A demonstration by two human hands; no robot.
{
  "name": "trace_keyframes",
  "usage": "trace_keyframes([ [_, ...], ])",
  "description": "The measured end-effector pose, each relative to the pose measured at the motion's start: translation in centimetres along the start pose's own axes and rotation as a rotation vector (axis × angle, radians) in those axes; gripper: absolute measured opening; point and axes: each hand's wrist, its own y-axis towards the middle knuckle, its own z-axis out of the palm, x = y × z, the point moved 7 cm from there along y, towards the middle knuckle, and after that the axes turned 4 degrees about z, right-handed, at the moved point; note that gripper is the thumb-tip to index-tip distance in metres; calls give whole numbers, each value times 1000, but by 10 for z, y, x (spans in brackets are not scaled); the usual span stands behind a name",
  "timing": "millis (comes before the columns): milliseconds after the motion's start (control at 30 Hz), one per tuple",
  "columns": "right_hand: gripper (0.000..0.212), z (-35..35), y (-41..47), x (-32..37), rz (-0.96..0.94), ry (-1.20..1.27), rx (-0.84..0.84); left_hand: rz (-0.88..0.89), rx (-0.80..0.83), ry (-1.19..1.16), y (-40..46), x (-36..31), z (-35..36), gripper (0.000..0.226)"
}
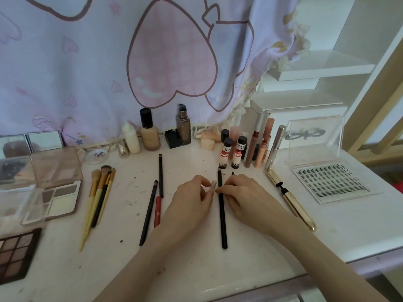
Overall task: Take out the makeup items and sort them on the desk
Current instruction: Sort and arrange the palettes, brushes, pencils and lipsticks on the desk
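Most of your sorting looks done: brushes [99, 197], palettes [54, 192], foundation bottles [150, 136] and lip tubes [250, 149] already sit grouped on the table [196, 269]. Your left hand [192, 201] rests, fingers loosely curled and empty, beside the black pencil [222, 219] lying mid-table. Your right hand [242, 197] pinches that pencil; a second one may sit under it, partly hidden.

head view, down onto desk [272, 247]

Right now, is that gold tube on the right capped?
No. The gold tube lies on the desk uncapped, its black tip exposed beside the separated gold piece.
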Motion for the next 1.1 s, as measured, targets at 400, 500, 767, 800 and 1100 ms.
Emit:
trace_keyframes([
  [400, 33, 1, 1, 0, 15, 29, -33, 43, 50, 163, 1, 3, 4, 29],
  [500, 33, 3, 2, 1, 11, 20, -27, 52, 57, 169, 1, 4, 3, 31],
  [767, 33, -2, 4, 4, 38, 21, -35, 86, 93, 146, -1, -1, -6, 30],
  [800, 33, -5, 5, 6, 41, 28, -49, 90, 75, 136, -1, -1, -13, 29],
  [1100, 28, 5, 57, 55, 147, 198, -7, -96, -171, 180, 4, 52, -91, 24],
])
